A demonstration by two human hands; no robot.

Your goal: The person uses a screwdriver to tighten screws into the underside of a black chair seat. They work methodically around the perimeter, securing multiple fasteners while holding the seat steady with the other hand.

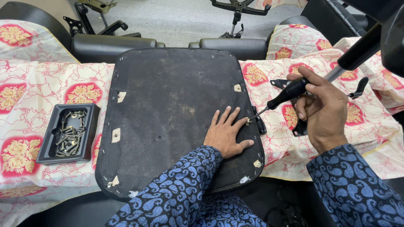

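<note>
A black chair seat base [168, 109] lies upside down on a flowered cloth, its dusty underside facing up. My left hand [227, 133] rests flat on its right part, fingers spread, with a small screw by the fingertips at the seat's right edge. My right hand [322, 111] grips a black-handled screwdriver [286, 94], its thin tip pointing down-left onto that screw. A black bracket [259, 124] sits against the seat's right edge just under the tip.
A black tray [90, 134] holding several screws and bolts sits left of the seat. A black armrest bracket [360, 86] lies on the cloth behind my right hand. Black chair cushions [113, 44] and chair bases stand at the back. A gas-lift column [357, 52] reaches in from the upper right.
</note>
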